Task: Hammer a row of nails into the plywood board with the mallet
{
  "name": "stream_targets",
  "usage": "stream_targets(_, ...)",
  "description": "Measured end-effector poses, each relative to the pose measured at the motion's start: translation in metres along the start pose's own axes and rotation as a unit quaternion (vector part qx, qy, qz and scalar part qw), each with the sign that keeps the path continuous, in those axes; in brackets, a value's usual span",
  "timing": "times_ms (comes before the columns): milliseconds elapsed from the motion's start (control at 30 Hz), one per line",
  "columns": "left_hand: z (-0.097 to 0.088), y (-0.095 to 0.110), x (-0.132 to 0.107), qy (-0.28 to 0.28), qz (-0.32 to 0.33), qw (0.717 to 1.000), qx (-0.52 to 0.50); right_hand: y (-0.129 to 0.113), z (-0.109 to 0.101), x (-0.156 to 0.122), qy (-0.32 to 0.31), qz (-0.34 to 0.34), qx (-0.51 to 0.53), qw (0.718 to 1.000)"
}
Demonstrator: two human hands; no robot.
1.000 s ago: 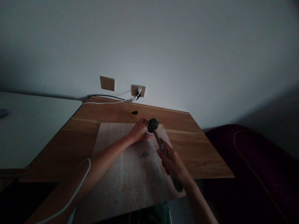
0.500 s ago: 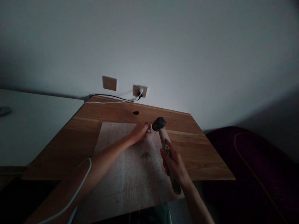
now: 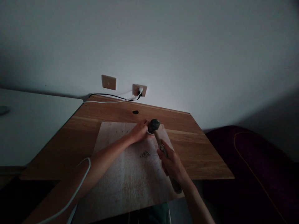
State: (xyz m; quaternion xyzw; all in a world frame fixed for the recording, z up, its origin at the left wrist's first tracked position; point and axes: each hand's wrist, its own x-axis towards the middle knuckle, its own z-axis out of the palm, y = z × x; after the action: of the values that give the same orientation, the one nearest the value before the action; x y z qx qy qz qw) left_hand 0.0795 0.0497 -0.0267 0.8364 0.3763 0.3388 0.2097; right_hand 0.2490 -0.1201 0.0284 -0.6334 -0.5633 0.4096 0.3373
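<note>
1 wooden desk (image 3: pixel 196 155) stands against a pale wall (image 3: pixel 149 46), and a white table (image 3: pixel 35 127) is at its left side. On the right side there is dark red padded furniture (image 3: pixel 259 165) with an orange seam. On the wall are 1 blank square plate (image 3: pixel 108 82) and 1 socket (image 3: pixel 139 90) with a plug in it; a black cable (image 3: pixel 107 95) and a white cable (image 3: pixel 109 100) run from this plug along the back edge of the desk. The desk top has 1 dark oval hole (image 3: pixel 135 112).

A wide sheet of pale board (image 3: pixel 130 180) lies on the desk. The left hand (image 3: pixel 139 132) rests at its far part, and the fingers (image 3: pixel 143 125) are bunched narrow around a small pale object (image 3: pixel 149 132), too small to name. The right hand (image 3: pixel 170 163) holds a hammer (image 3: pixel 161 146) by the wooden handle, with the fingers wrapped closely. The dark hammer head is just beside the left fingertips. A small pile of screws (image 3: pixel 144 154) lies on the board between both hands.
</note>
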Motion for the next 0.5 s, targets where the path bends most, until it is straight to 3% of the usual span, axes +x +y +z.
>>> stream_targets(167, 0.0011, -0.002, -0.0006, -0.003, 0.01, 1.0, -0.001, -0.0021, 0.003, -0.0034, 0.037, -0.006, -0.013, 0.999)
stream_targets(333, -0.0007, -0.0016, 0.0009, -0.004, -0.009, 1.0, 0.006, 0.0002, 0.0016, -0.0024, -0.004, 0.002, -0.001, 1.0)
stream_targets(500, -0.0022, 0.0001, 0.0032, -0.028, -0.03, 0.999, -0.033, 0.0045, 0.0019, -0.0031, 0.035, 0.013, 0.055, 0.998)
